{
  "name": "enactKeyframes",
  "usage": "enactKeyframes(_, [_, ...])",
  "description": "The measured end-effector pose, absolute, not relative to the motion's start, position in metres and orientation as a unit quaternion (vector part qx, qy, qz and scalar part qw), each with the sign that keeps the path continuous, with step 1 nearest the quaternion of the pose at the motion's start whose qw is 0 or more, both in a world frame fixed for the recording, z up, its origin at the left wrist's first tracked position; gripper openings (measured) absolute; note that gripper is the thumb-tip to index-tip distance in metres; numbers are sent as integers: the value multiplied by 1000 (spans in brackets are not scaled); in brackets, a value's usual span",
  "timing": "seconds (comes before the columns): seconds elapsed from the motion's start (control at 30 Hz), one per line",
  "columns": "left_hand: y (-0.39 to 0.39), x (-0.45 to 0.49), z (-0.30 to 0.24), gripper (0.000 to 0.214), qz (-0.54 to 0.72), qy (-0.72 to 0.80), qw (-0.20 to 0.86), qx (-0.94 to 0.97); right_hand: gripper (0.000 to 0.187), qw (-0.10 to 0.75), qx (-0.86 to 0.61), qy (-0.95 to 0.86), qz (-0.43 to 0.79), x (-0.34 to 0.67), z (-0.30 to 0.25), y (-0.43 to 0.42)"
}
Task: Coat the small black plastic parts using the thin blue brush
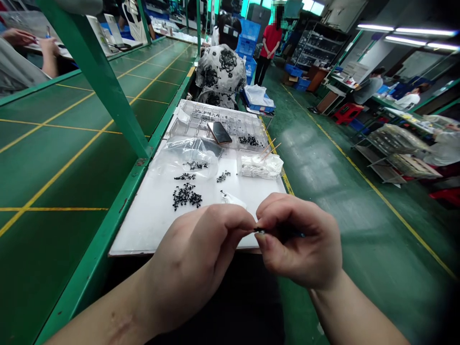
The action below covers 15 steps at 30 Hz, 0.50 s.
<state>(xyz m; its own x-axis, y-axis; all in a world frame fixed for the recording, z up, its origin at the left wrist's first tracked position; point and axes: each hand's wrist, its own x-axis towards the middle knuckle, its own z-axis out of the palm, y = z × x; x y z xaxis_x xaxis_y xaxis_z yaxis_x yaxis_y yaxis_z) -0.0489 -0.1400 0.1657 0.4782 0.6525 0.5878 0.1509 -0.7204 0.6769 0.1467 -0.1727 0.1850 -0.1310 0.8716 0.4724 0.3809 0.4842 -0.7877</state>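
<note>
Above the near edge of the white board (pixel 140 230), my two hands meet fingertip to fingertip. Pinched between them is a tiny black part (pixel 258 230) with a lighter, shiny bit; its exact kind is too small to make out. My left hand (pixel 201 254) is closed, thumb and forefinger at the part's left side. My right hand (pixel 302 239) is closed too, its thumb and forefinger gripping the right side. Beyond them lie a pile of small black branched parts (pixel 186 195), a cluster of small metallic pieces (pixel 223 176) and a white scrap (pixel 233 199) with a black part at its tip.
Farther back are a clear plastic bag (pixel 190 151), a phone (pixel 219 132) on a compartment tray (pixel 230 120), and a white wad (pixel 260 165) with wooden sticks. A green post (pixel 97 81) and conveyor (pixel 72 143) stand left. A person in a patterned top (pixel 221 72) sits ahead.
</note>
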Motion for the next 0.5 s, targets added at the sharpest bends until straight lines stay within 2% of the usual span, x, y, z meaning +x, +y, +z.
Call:
enactKeyframes(0.17, [-133, -47, 169, 22, 399, 254, 370, 800, 19, 517, -417, -705, 251, 148, 185, -173])
enactKeyframes(0.5, [-141, -48, 174, 24, 396, 196, 345, 828, 24, 571, -345, -715, 211, 142, 176, -173])
